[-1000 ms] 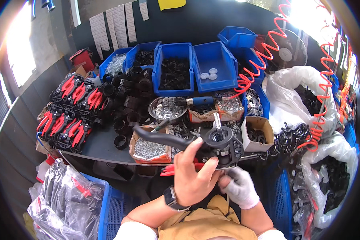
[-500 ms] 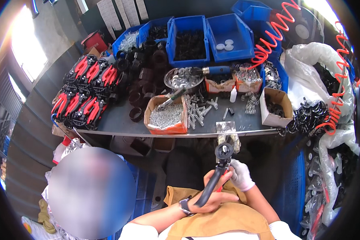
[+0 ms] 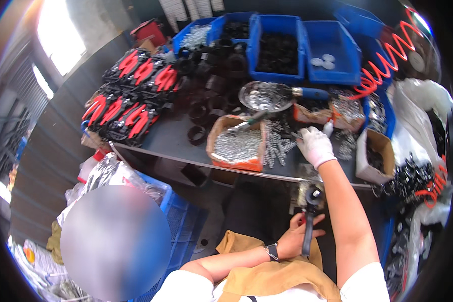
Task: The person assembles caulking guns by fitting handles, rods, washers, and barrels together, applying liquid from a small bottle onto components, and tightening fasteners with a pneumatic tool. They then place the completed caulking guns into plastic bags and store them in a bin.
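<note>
Right of the orange box [image 3: 251, 163], the right hand [image 3: 315, 144] curls its fingers, hold unclear; the left hand [image 3: 292, 242], fingers bent, grips a black tool [image 3: 308, 234].

no readable text; pale paper strips [image 3: 173, 9] on dark panel [image 3: 277, 6], markings blurred

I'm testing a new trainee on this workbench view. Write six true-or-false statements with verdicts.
1. The right hand wears a white glove. True.
2. The left hand is empty. False: it holds a black-handled tool.
3. White discs lie in a red bin. False: a blue bin.
4. The coiled cord is red. True.
5. The watch is on the right arm. False: the left arm.
6. Red-and-black tools lie on the table. True.
</note>
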A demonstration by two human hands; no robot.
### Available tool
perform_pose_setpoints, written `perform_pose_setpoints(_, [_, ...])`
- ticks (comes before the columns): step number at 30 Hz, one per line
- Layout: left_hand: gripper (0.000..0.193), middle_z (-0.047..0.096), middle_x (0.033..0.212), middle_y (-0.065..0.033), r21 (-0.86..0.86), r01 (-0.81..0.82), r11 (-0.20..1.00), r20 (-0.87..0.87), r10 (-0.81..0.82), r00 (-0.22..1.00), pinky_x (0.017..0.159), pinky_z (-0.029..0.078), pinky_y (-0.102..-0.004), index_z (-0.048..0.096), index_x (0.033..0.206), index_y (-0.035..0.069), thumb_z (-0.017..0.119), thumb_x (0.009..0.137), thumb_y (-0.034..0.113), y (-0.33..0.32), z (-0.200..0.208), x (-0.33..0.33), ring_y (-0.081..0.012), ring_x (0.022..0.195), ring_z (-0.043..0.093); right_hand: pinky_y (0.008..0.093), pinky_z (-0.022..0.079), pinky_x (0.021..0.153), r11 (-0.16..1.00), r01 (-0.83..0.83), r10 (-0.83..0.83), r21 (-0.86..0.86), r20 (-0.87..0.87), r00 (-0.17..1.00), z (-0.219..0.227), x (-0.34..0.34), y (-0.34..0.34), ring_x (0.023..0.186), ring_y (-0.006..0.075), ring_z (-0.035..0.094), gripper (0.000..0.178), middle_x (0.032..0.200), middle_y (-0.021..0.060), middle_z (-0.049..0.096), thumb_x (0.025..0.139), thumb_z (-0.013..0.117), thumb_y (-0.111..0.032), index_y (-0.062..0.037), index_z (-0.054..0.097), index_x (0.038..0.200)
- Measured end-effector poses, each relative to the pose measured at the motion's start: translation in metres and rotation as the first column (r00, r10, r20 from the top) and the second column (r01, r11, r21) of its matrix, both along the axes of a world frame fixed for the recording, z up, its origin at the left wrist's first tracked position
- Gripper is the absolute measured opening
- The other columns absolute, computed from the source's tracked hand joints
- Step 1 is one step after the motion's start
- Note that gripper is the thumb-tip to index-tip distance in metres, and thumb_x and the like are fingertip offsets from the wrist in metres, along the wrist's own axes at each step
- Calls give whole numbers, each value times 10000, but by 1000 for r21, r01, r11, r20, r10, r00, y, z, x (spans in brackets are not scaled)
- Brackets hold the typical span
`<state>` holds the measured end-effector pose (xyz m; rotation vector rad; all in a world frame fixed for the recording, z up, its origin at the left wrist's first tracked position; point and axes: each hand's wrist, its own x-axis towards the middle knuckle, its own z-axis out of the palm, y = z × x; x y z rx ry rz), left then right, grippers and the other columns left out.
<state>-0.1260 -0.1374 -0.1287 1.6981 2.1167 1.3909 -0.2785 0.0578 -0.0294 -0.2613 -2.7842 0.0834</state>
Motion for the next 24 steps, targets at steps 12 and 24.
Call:
perform_pose_setpoints(12, [165,622,997,-2,351,-867,353,582,643,497,692,463,-266,630,1051,84,605,892,45,-172,108,-298,-96,851,564,363,533,738,600,-259,-3,-757,-326,945,26,88,-33,873,299,663,435,1095,163,685,948,508,-6,-43,465,1379])
perform_pose_setpoints(24, [731,331,1553,-167,-215,-974,72,-627,755,194,1139,330,-503,339,1501,193,509,803,58,-277,46,-548,-470,1364,364,426,507,946,840,-422,247,-340,-453,857,-8,160,-26,1120,369,615,435,1214,157,644,765,760,-84,-68,579,1161])
